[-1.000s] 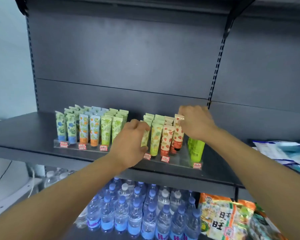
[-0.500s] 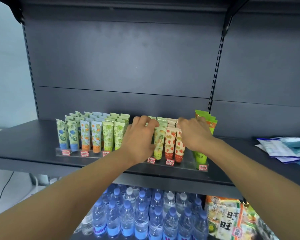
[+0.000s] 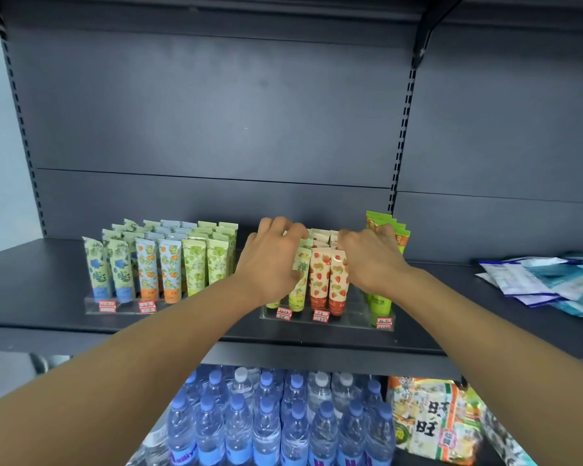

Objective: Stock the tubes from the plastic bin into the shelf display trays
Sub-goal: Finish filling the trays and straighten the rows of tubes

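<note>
Both hands have crept further back over the right tray (image 3: 350, 322) since half a second ago; the rest matches.

Near to far from that tray: below its shelf (image 3: 317, 341), water bottles (image 3: 266, 428) with blue caps and a snack bag (image 3: 435, 422). On the tray's front lip, red-and-white price tags (image 3: 320, 316). Standing cap-down in rows behind them: pineapple tubes (image 3: 298, 284), yellow-green caps; strawberry tubes (image 3: 329, 280), cream body, red caps; taller green tubes (image 3: 381, 297) at the tray's right end.

Left hand (image 3: 270, 264) sits over the pineapple rows, fingers bent onto the flat crimped tops; real grip or just resting, can't tell. Right hand (image 3: 371, 260) lies over the strawberry rows beside the green tubes, fingers curled onto the tops; grip also unclear.

Left of that tray, a second tray (image 3: 95, 306) with blue-, orange- and green-capped tubes (image 3: 148, 264), upright. To its right, blue-white packets (image 3: 546, 284) lying flat.
</note>
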The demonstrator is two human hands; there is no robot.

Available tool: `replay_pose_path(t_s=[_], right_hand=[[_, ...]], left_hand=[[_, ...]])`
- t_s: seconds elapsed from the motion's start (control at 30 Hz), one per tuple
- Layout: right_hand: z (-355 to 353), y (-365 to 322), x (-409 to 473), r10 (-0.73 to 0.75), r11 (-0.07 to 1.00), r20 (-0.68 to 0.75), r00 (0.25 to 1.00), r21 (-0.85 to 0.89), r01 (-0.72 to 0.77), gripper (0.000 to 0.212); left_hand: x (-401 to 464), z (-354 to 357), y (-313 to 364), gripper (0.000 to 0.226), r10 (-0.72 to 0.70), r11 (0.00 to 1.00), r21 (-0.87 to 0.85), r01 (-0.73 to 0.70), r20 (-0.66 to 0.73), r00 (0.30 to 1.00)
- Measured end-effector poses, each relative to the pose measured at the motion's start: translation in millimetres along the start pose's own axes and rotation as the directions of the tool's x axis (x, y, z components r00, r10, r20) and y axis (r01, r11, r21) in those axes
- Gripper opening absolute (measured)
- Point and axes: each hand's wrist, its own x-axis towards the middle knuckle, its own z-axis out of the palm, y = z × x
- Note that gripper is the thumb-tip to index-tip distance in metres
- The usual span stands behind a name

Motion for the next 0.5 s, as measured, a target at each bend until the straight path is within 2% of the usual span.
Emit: replay_pose_path(t_s=[0.2,0.33,0.43,0.5], right_hand=[[-3,-1,0,0.013,0.999,0.014,1.0,-0.04,-0.012,0.016],[-7,-3,-2,0.049,0.998,-0.003,0.999,-0.046,-0.049,0.028],[-9,-4,-2,0.086,0.995,-0.021,0.996,-0.056,-0.087,0.033],[-10,-3,-3,0.117,0.992,-0.029,0.993,-0.054,-0.118,0.027]], left_hand=[[16,1,8,0.042,0.013,1.0,-0.008,-0.013,0.025,1.0],[26,3,15,0.027,-0.008,1.0,-0.026,0.008,0.008,1.0],[30,5,17,0.025,-0.006,1.0,-0.031,0.007,0.008,1.0],[30,6,18,0.026,-0.006,1.0,-0.03,0.006,0.006,1.0]])
